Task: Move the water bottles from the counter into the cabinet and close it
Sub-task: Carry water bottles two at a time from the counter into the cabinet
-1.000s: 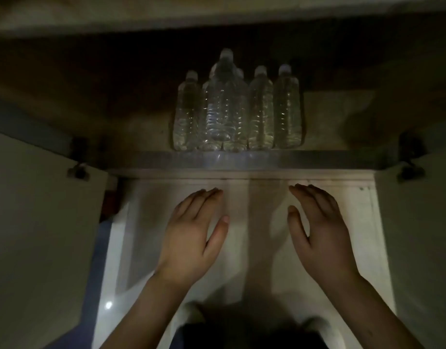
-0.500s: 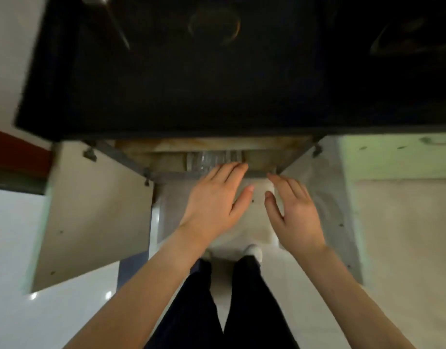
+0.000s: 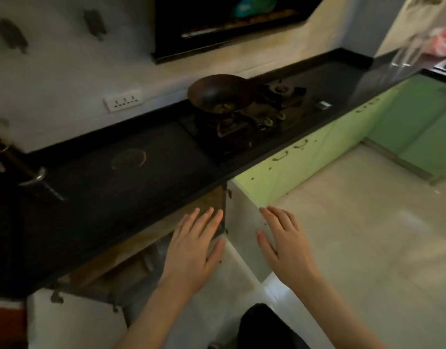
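Note:
The cabinet [image 3: 131,255] under the black counter [image 3: 103,197] stands open, its inside dark and brown. Its right door [image 3: 244,222] and left door [image 3: 73,321] are both swung out. No water bottles can be made out inside from this angle, and none stand on the counter. My left hand [image 3: 191,248] hovers flat with fingers spread in front of the cabinet opening. My right hand [image 3: 285,245] is spread flat over the right door's outer edge; whether it touches the door I cannot tell. Both hands hold nothing.
A dark wok [image 3: 219,94] sits on the gas stove [image 3: 257,117] on the counter. A tap [image 3: 38,180] is at the far left, a wall socket [image 3: 123,100] behind. Green cabinet fronts [image 3: 317,152] run to the right above a pale tiled floor [image 3: 368,235].
The view has lifted from inside the cabinet, where several bottles stood on the shelf, up to the counter. Both hands stay spread and empty, and have drifted right toward the right door.

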